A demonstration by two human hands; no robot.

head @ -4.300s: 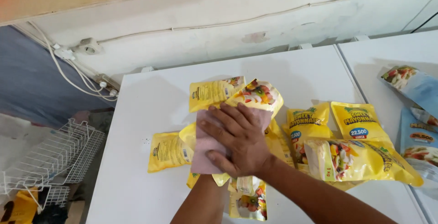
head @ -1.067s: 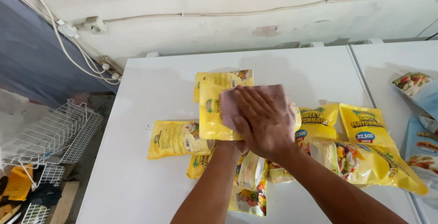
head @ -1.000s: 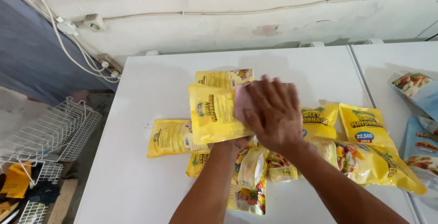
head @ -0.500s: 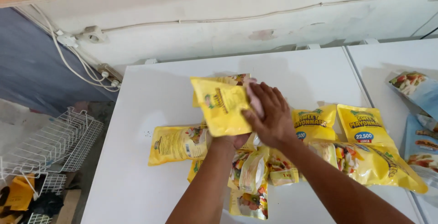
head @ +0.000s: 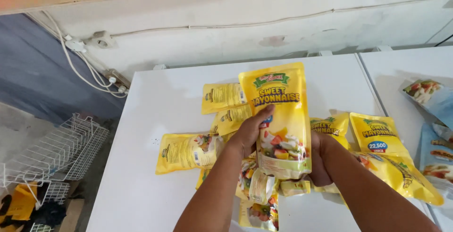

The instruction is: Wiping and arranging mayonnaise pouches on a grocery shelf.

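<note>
Now, far left, a wire rack (head: 52, 151) sits beside the white top (head: 155, 100). A flat pouch (head: 186, 151) lies there, then the left hand (head: 250, 135) grips the upright yellow pouch (head: 278, 118) above the pile; the right hand (head: 321, 159) clasps its other edge. More pouches (head: 377, 140) lie right.
</note>
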